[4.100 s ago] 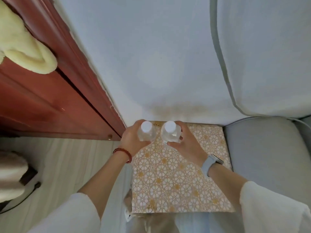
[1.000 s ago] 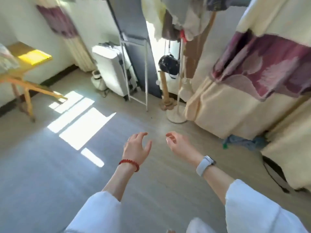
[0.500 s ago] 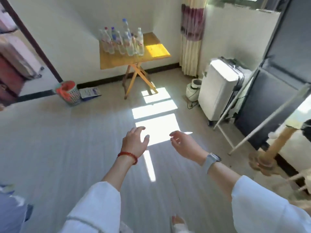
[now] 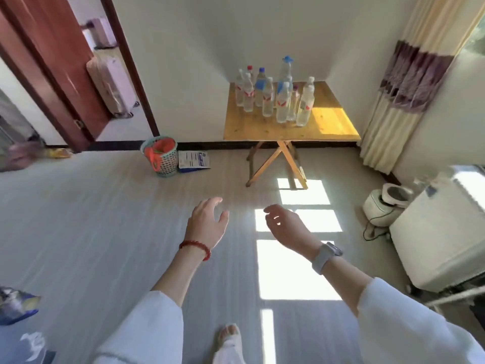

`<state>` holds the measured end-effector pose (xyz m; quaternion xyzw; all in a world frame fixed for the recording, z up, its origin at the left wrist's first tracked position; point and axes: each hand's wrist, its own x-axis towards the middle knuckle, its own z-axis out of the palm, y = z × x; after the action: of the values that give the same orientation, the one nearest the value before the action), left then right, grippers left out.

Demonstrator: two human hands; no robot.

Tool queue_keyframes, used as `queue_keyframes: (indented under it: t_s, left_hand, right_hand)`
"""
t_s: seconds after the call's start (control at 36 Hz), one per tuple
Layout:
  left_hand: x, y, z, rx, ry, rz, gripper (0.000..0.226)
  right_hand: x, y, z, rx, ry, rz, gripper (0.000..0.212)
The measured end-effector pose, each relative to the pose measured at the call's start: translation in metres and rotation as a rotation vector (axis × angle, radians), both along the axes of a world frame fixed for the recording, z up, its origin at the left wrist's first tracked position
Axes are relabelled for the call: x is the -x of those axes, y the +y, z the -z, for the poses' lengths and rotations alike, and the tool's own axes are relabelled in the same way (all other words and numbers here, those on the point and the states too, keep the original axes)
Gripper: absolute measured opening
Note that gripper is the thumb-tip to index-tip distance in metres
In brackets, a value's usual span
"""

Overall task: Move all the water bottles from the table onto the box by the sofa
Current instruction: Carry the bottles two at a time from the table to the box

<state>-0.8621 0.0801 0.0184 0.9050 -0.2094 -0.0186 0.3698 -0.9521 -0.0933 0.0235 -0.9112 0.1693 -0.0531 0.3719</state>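
While both hands hung in mid-air above the floor, we found neither of them holding anything. Our left hand (image 4: 207,224) was spread open with fingers loosely splayed, a red bead bracelet (image 4: 195,248) at its wrist. Our right hand (image 4: 284,227) was likewise open, fingers curled slightly inward, a grey watch (image 4: 326,256) on its wrist. The two hands were near each other but apart. Beyond them, patches of sunlight (image 4: 296,269) lay on the floor. The water bottles (image 4: 273,94) stood upright in a tight cluster on the wooden folding table (image 4: 262,127) against the far wall, well apart from both hands. To the left of the table, a mesh basket (image 4: 160,156) sat on the floor by the skirting, with a printed packet (image 4: 194,160) just beside it. A white appliance (image 4: 441,232) stood at the right edge.
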Motion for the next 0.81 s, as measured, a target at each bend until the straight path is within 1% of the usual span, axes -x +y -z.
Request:
queue_keyframes:
  t_s: [0.17, 0.31, 0.47, 0.58, 0.69, 0.81]
  left_hand:
    - [-0.164, -0.025, -0.006, 0.01, -0.018, -0.008, 0.034]
    - [-0.266, -0.071, -0.005, -0.003, 0.004, 0.052, 0.035]
    - [-0.371, -0.146, 0.014, -0.007, 0.017, 0.138, 0.037]
    - [-0.45, -0.199, 0.028, -0.02, 0.027, 0.155, 0.039]
    - [-0.53, -0.256, 0.035, -0.049, 0.065, 0.131, 0.042]
    - [-0.602, -0.31, 0.037, -0.081, 0.065, 0.106, 0.045]
  right_hand:
    - [-0.158, -0.024, -0.013, -0.05, 0.011, 0.029, 0.03]
    - [-0.248, -0.066, -0.012, -0.065, 0.019, 0.088, 0.029]
    - [-0.349, -0.136, 0.011, -0.086, 0.019, 0.201, 0.026]
    - [-0.426, -0.191, 0.022, -0.097, -0.05, 0.276, 0.025]
    - [-0.498, -0.252, 0.028, -0.139, -0.089, 0.368, 0.029]
    - [-0.563, -0.308, 0.031, -0.141, -0.074, 0.474, 0.038]
